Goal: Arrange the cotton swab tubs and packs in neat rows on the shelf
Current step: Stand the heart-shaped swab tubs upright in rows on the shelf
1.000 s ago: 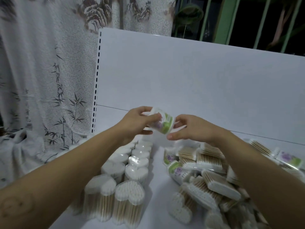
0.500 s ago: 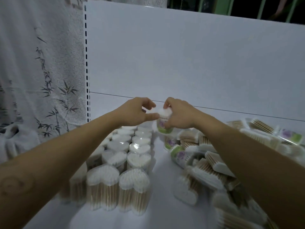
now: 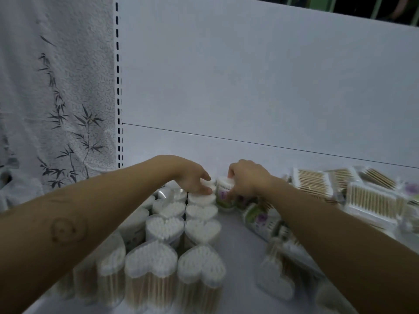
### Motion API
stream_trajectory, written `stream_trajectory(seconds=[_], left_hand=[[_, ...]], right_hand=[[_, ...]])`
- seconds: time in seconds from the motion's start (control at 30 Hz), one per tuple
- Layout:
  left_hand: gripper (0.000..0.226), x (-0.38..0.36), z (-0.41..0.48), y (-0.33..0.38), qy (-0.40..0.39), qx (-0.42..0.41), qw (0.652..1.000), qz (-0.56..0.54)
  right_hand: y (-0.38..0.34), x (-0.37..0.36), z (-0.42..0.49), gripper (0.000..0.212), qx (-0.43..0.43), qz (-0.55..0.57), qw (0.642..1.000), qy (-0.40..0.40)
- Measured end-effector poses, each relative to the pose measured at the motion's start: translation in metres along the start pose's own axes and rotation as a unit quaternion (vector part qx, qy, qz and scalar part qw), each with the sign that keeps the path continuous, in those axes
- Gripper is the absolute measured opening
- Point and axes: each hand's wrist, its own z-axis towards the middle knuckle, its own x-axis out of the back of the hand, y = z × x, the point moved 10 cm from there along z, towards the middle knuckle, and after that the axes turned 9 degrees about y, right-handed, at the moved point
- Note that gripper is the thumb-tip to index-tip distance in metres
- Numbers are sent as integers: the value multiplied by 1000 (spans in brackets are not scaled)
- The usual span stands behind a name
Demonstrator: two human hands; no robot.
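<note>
Heart-shaped clear tubs of cotton swabs (image 3: 200,225) stand upright in rows on the left of the white shelf (image 3: 240,252). My right hand (image 3: 247,180) grips a tub with a green and purple label (image 3: 223,196), upright at the far end of the right row. My left hand (image 3: 192,177) rests its fingers on the tops of the far tubs beside it. A loose heap of tubs and flat swab packs (image 3: 313,181) lies to the right.
The shelf's white back panel (image 3: 249,75) rises behind the rows. A slotted upright (image 3: 118,87) marks its left edge, with a bamboo-print curtain (image 3: 56,98) beyond. A fallen labelled tub (image 3: 258,219) lies by the heap.
Both hands have come down and forward with the labelled tub. It has gone from being held tilted in the air to standing upright at the far end of the row.
</note>
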Motion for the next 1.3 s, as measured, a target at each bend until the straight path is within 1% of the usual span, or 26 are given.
stream_trajectory(seconds=[0.1,0.27,0.4,0.5,0.63,0.73,0.8,0.87,0.9,0.97,1.03,1.13,1.2,1.3], left_hand=[[71,-8,5,2,-19,-5,1000,9],[70,-4,10,0,-18,-10,1000,11],[69,-3,11,-1,-10,-20,1000,10],[67,-6,14,0,-7,-25,1000,14],[64,-3,18,2,-2,-30,999,11],[67,-3,18,-1,1,-24,1000,7],[69,-2,17,-3,11,-22,1000,3],[66,5,12,0,37,-29,999,-14],[64,11,9,3,56,-36,997,-25],[61,19,1,15,82,-58,994,-45],[60,19,-9,30,78,-80,992,-59],[52,17,-24,56,68,-107,990,-62],[47,17,-31,69,69,-121,988,-63],[45,15,-36,78,61,-122,989,-58]], right_hand=[[0,-12,5,55,6,-34,999,2],[-8,-19,17,52,35,-103,993,39],[-14,-21,19,49,63,-101,990,81],[-20,-23,20,44,84,-123,985,85],[-17,-22,22,44,84,-125,986,66],[-10,-29,20,49,57,-93,994,12],[-4,-20,17,60,38,-54,998,-3],[2,-2,8,71,30,-26,999,2],[5,7,2,70,29,-20,999,0],[12,17,-13,60,30,-23,999,-25],[14,19,-29,45,31,-21,998,-58],[7,23,-42,22,33,3,998,-49],[0,17,-45,23,42,-31,997,-54],[-5,-9,-47,37,54,-124,986,-103]])
